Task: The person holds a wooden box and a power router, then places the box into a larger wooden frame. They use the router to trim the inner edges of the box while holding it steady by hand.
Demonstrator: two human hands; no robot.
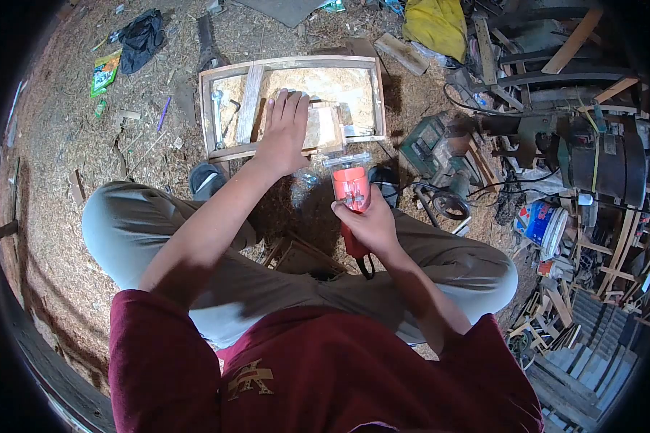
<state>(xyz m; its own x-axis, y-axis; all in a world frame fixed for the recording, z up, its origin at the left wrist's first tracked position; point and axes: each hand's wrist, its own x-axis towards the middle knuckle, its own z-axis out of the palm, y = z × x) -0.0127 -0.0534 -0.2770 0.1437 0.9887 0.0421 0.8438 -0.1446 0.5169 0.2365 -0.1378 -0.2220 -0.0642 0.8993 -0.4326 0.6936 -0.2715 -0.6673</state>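
Note:
My right hand (368,224) is wrapped around a red-orange trim router (350,186) with a clear base, its black cord hanging at the rear end. The router's base is right at the near edge of a small wooden board (323,128). My left hand (285,133) lies with fingers stretched out over the left part of that board, pressing from above. Beneath the board is a shallow wooden frame (204,108) with sawdust inside. A cross slat (250,101) spans the frame, and a wrench (219,115) lies in its left section.
Green machinery (426,148) with cables stands to the right, near a paint bucket (552,231). Wood scraps (556,310) pile up at lower right. A yellow sack (437,29) and a black plastic bag (141,40) lie farther off on the sawdust-covered ground.

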